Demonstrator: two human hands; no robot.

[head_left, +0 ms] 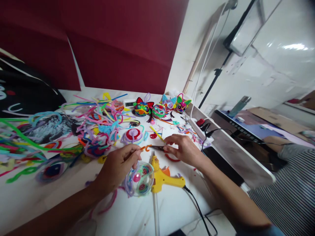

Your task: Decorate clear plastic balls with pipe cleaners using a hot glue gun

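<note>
Between thumb and fingers, my left hand pinches a short orange pipe cleaner piece with a curled end. My right hand is closed round dark-bladed scissors, whose tips reach the orange piece; a red handle loop shows under the hand. Just below the hands lies a yellow glue gun, its nozzle pointing up near the scissors and a clear glue stick at its rear. To its left, a clear ball with coloured curls and purple fuzzy trim rests on the white table.
Tangled pipe cleaners cover the left side. Decorated balls stand at the back beside a small white clock. A power strip and black phone are at right. Another person's striped clothing shows at far right.
</note>
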